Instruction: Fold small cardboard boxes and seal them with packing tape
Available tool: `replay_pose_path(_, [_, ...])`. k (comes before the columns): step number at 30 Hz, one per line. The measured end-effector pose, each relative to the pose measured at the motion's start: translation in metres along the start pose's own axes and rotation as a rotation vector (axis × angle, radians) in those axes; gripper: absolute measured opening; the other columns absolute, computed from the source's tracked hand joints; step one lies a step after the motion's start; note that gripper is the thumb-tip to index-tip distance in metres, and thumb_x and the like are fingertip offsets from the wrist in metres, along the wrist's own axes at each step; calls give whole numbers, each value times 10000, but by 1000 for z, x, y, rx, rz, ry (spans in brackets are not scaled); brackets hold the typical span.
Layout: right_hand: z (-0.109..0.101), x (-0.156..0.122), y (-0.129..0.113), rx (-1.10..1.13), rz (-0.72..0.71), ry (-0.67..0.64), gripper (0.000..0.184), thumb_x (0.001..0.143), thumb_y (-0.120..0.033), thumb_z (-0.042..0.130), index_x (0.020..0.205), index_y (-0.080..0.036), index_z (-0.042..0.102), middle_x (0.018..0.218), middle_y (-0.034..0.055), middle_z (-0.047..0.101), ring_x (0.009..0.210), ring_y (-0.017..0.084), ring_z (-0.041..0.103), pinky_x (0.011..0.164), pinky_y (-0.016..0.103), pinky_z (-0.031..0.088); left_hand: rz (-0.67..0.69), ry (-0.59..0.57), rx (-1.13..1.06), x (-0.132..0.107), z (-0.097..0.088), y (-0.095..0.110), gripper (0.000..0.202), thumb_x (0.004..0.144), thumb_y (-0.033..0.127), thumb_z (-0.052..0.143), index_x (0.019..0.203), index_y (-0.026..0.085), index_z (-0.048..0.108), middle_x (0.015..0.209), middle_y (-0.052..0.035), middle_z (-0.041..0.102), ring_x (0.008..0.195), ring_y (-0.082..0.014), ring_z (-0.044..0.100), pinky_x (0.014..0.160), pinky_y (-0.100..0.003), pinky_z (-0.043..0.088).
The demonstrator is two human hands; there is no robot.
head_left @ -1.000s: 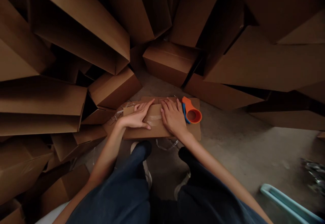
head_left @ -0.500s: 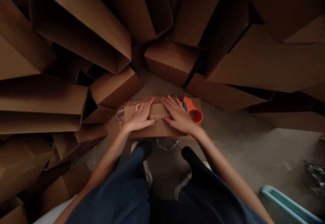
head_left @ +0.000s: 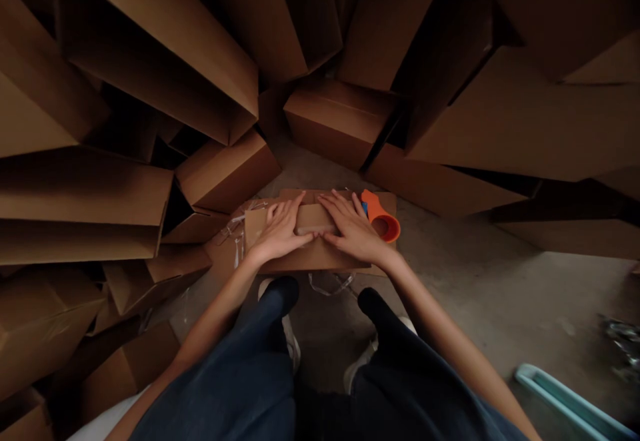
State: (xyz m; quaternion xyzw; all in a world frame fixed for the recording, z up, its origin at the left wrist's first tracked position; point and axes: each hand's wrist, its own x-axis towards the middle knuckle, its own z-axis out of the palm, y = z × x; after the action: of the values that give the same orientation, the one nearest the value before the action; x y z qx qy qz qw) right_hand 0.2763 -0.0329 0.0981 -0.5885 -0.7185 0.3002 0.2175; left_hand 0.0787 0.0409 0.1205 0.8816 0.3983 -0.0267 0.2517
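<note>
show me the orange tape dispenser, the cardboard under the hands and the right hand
Orange tape dispenser (head_left: 376, 210): head view, orange body above its ring.
Cardboard (head_left: 311, 255): head view, bare top near its lower edge.
Right hand (head_left: 353, 229): head view, middle of its back.

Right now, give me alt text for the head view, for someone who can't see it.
A person's left hand and right hand rest spread on a piece of cardboard, thumbs close together. An orange plastic item is beside the right hand. Cardboard boxes crowd the dim floor ahead and on both sides.
</note>
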Motion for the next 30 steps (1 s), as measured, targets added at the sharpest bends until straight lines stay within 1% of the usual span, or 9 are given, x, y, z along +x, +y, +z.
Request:
replay_pose_path(3, [-1,-1,0,8,0,-17,671,899,-359,491,1514,-188,286,1572,108,354,1506,282,172,1213,615,6,0,-4,3,0,-1,0,875,865,533,577,1547,174,163,1443,-179,467,1332,-337,420,1119,-509,242])
replay_pose_path(7, [-2,-1,0,22,-4,-28,678,897,-344,482,1525,-214,262,1575,105,349,1505,283,175,1199,638,-20,7,3,6,0,-1,1,869,860,511,582,1546,177,166,1422,-172,484,1323,-344,421,1114,-520,248])
replay_pose_path(10, [-4,-1,1,34,-2,-52,690,885,-314,481,1527,-200,255,1578,113,339,1506,290,167,1185,654,-49,6,1,8,0,-1,1,868,858,503,580,1545,172,165,1418,-176,482,1325,-342,420,1112,-516,252])
replay_pose_path(15, [-8,-1,2,67,-9,-100,699,853,-263,482,1515,-180,275,1579,108,339,1508,273,161,1201,620,-37,2,-21,-1,-1,-2,2,863,850,464,583,1539,151,170,1428,-185,470,1341,-346,402,1119,-513,237])
replay_pose_path(20, [-8,0,-5,34,59,-76,671,857,-303,526,1488,-199,320,1564,110,364,1500,269,197,1204,603,-54,21,-50,-14,-1,-5,-1,872,832,420,575,1543,159,141,1434,-172,458,1342,-339,394,1123,-502,226])
replay_pose_path(25, [-7,2,-14,-5,137,-67,622,872,-345,547,1452,-214,365,1535,129,404,1479,302,249,1169,666,-73,32,-72,-13,0,-7,-4,880,824,415,561,1542,135,137,1427,-181,455,1330,-341,401,1117,-493,232])
replay_pose_path(30, [-9,4,-17,0,169,-85,613,866,-345,558,1436,-219,371,1535,134,398,1473,315,256,1138,722,-39,48,-62,-10,-1,-6,-5,876,814,415,564,1534,124,160,1458,-191,433,1336,-361,394,1109,-502,243])
